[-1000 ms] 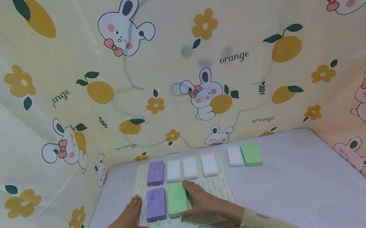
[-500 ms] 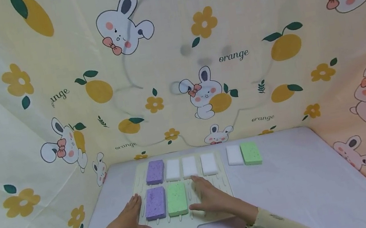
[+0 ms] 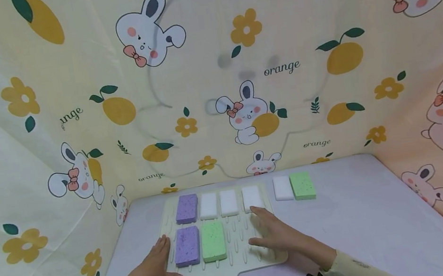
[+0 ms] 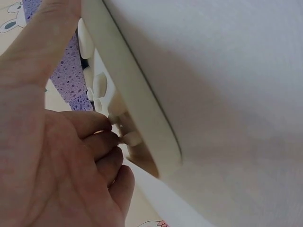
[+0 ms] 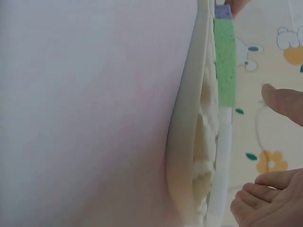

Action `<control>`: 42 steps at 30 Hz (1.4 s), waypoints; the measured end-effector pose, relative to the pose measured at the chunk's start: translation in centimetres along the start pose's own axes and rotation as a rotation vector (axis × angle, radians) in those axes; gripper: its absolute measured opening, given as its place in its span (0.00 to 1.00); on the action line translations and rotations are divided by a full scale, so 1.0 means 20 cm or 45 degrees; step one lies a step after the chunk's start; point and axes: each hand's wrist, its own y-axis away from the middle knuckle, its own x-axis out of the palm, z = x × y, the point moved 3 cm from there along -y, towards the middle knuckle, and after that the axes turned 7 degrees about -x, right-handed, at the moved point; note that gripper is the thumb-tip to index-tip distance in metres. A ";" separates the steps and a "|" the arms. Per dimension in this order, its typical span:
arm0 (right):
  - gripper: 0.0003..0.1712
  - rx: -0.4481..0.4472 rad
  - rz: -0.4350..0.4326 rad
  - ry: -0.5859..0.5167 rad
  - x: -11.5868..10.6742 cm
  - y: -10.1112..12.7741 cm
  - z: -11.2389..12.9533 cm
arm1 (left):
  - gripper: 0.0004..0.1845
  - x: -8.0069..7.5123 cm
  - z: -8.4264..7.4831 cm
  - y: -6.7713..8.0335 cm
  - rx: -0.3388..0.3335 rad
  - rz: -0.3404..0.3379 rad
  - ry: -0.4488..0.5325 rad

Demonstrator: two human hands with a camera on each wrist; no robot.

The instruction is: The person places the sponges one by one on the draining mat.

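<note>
We see porous, matt foam sponges (image 3: 213, 241) on a smooth plastic tray (image 3: 241, 268), tablecloth (image 3: 368, 230) looks soft.

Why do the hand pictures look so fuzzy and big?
Left wrist view: the left hand sits so close that it blurs and fills the frame beside the tray. Right wrist view: the tray edge is soft too. Head view: sharper, evenly lit, walls bent.

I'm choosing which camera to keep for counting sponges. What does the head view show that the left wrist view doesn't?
Only the head view shows the full layout: the right hand over the tray's bare right side, the white sponges in the far row, and the white and green pair on the table off the tray. Only the left wrist view shows the fingers touching the tray's raised pegs. Both show the left hand, the cream tray and the purple sponge.
</note>
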 end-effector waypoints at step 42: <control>0.60 0.039 -0.107 0.299 -0.53 0.12 -0.45 | 0.76 -0.01 -0.01 0.01 -0.039 0.044 0.045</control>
